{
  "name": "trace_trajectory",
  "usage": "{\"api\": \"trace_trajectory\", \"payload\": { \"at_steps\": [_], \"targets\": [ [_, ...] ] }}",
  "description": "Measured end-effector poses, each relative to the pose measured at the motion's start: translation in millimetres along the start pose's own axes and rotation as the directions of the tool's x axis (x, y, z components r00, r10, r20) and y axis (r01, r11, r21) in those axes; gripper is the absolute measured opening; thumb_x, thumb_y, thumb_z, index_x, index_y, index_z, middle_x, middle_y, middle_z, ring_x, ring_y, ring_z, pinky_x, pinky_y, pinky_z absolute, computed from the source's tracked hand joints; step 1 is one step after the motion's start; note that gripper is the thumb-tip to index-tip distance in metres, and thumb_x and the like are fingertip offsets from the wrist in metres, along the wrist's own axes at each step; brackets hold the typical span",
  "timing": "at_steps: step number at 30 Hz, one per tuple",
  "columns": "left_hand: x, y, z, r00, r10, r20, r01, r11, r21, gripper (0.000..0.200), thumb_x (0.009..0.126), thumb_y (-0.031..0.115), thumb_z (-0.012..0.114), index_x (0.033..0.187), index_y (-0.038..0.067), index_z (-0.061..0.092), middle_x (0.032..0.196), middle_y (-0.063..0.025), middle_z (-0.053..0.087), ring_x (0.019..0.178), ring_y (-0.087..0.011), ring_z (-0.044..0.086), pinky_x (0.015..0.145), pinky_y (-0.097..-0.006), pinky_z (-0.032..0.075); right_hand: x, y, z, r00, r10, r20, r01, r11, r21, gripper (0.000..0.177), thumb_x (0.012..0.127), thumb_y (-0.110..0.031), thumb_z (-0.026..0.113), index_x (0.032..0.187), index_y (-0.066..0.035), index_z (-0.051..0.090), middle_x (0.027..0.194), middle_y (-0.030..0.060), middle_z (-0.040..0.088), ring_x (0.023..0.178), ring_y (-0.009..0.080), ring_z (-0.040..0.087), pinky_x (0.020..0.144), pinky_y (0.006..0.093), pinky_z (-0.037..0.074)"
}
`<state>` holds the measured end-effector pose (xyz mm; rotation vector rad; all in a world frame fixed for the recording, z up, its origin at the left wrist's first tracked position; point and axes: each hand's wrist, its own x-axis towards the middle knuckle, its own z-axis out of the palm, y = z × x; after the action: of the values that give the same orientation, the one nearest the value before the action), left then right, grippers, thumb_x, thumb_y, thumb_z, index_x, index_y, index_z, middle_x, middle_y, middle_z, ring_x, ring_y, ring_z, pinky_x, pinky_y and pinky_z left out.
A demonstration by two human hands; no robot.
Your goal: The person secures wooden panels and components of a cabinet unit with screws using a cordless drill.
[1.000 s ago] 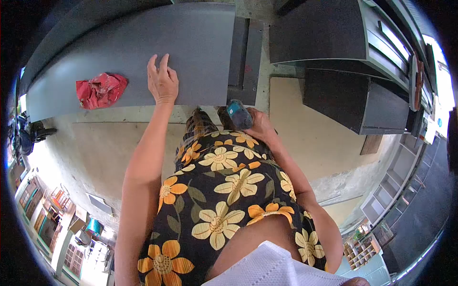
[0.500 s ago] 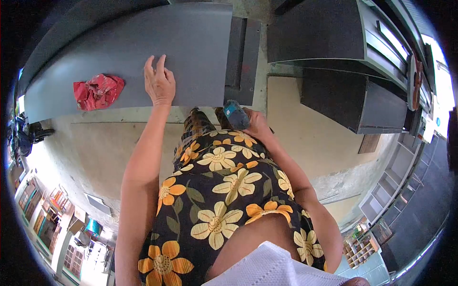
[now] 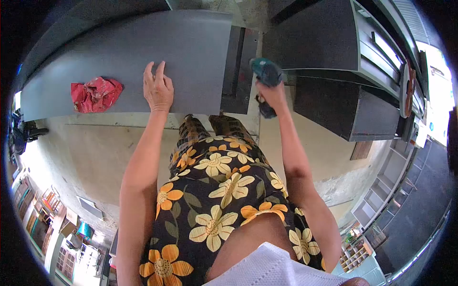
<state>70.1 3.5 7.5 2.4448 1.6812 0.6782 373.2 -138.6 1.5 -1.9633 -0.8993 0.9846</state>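
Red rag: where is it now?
In the head view the red rag lies on the grey board, near its front edge, left of the left hand resting flat there. The right hand holds a drill.

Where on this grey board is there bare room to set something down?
The grey board is bare between the red rag and the left hand, across the far half beyond both, and from that hand to its right end. Crowded past that end: the right hand holds a drill by narrow dark strips, dark cabinets close beside.
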Motion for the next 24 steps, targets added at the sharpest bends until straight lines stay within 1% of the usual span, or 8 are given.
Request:
{"api": "trace_trajectory", "payload": {
  "at_steps": [3,4,8,10,13,17,23,24],
  "targets": [
    [0.7,-0.1,0.3,1.000,0.008,-0.011,-0.007,1.000,0.008,0.036,0.080,0.005,0.052,0.115,0.013,0.056,0.125,-0.0121,0.044,0.108,-0.0305,0.050,0.085,-0.0384,0.044,35.8,-3.2,-5.5,0.997,0.073,0.024,-0.076,0.987,0.144,0.018,0.070,-0.011,0.064,0.085,-0.001,0.060,0.074,0.0061,0.060,0.054,0.0142,0.055,0.051,0.0314,0.045],
    [0.7,-0.4,0.8,1.000,0.012,-0.016,-0.012,1.000,0.020,0.037,0.080,0.005,0.052,0.115,0.013,0.056,0.125,-0.0120,0.044,0.108,-0.0304,0.050,0.085,-0.0385,0.044,43.0,-10.1,-7.0,0.995,0.095,-0.006,-0.094,0.991,0.095,0.019,0.070,-0.010,0.064,0.086,0.000,0.061,0.074,0.0064,0.061,0.055,0.0142,0.056,0.050,0.0302,0.046],
    [2.4,2.9,-3.5,1.000,0.024,-0.006,-0.024,0.998,0.051,0.037,0.078,0.006,0.052,0.114,0.012,0.056,0.122,-0.0138,0.044,0.102,-0.0296,0.052,0.080,-0.0375,0.047,65.9,-13.0,-8.0,0.987,0.161,0.010,-0.161,0.982,0.102,0.017,0.071,-0.010,0.063,0.085,0.000,0.061,0.075,0.0069,0.062,0.054,0.0139,0.056,0.050,0.0290,0.046],
    [2.8,2.2,-3.5,0.999,0.045,-0.016,-0.043,0.996,0.074,0.037,0.078,0.006,0.052,0.114,0.012,0.056,0.122,-0.0137,0.044,0.101,-0.0293,0.053,0.079,-0.0373,0.048,73.3,-9.5,-6.6,0.980,0.197,0.013,-0.198,0.976,0.093,0.017,0.072,-0.011,0.063,0.084,0.000,0.061,0.075,0.0070,0.063,0.053,0.0138,0.057,0.050,0.0286,0.046],
    [3.5,2.7,-4.1,0.999,0.037,-0.002,-0.037,0.997,0.074,0.037,0.078,0.005,0.051,0.114,0.012,0.056,0.122,-0.0134,0.044,0.101,-0.0290,0.053,0.080,-0.0371,0.048,77.2,-12.3,-5.7,0.991,0.133,0.009,-0.133,0.986,0.101,0.017,0.072,-0.012,0.063,0.084,0.000,0.061,0.075,0.0075,0.063,0.052,0.0142,0.057,0.049,0.0287,0.046],
    [4.1,2.9,-5.3,0.999,0.043,0.013,-0.044,0.993,0.110,0.037,0.078,0.004,0.051,0.114,0.012,0.056,0.121,-0.0133,0.044,0.102,-0.0285,0.053,0.081,-0.0367,0.047,87.1,-3.1,-4.8,0.983,0.181,0.029,-0.182,0.981,0.070,0.016,0.073,-0.013,0.062,0.081,0.001,0.061,0.071,0.0082,0.063,0.051,0.0146,0.057,0.048,0.0294,0.045],
    [2.4,0.7,-2.2,1.000,0.008,0.026,-0.009,0.999,0.033,0.037,0.078,0.004,0.051,0.114,0.011,0.056,0.121,-0.0140,0.045,0.103,-0.0292,0.052,0.081,-0.0377,0.047,86.8,-17.9,-5.3,0.982,0.189,-0.002,-0.189,0.981,0.038,0.018,0.072,-0.016,0.062,0.075,0.002,0.061,0.064,0.0087,0.061,0.049,0.0159,0.056,0.048,0.0314,0.045],
    [2.1,0.9,-2.3,1.000,0.021,0.012,-0.021,0.999,0.030,0.038,0.078,0.004,0.051,0.115,0.011,0.055,0.122,-0.0131,0.045,0.101,-0.0288,0.053,0.081,-0.0381,0.046,87.8,-15.7,-5.3,0.983,0.185,-0.006,-0.184,0.982,0.042,0.019,0.071,-0.017,0.063,0.074,0.002,0.061,0.063,0.0088,0.061,0.049,0.0164,0.057,0.048,0.0318,0.045]
  ]
}}
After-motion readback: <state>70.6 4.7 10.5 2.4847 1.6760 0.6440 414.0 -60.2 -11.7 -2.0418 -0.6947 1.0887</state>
